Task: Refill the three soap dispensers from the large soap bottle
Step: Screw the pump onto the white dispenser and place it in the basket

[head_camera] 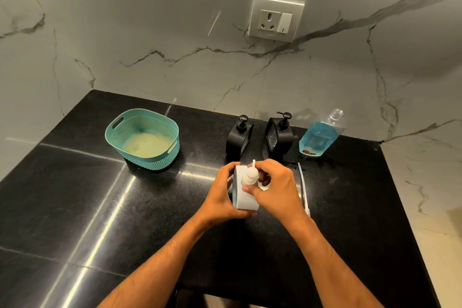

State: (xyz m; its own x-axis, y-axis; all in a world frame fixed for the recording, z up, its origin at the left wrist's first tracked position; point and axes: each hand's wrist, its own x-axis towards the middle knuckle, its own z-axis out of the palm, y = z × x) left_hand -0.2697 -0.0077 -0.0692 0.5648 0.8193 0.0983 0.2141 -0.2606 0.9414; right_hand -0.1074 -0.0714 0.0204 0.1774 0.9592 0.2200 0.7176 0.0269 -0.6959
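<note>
Head view: a white dispenser [243,192] stands on the black bench [75,207], near the front and between the two hands. The left hand [222,197] wraps its fingers round the dispenser's body from the left side. The right hand [275,190] has its fingers curled on the white pump [250,175] at the top, thumb against the pump's collar.

Behind, near the wall, two black dispensers [238,139] [280,136] stand side by side with their pumps on. Just right of them the soap bottle [321,134], clear and uncapped, holds blue liquid to about half its height.

A thin white strip [303,187] lies on the bench just right of the right hand. A teal basket [142,139] sits well apart to the left. A socket plate [275,20] is on the marble wall [125,32].
</note>
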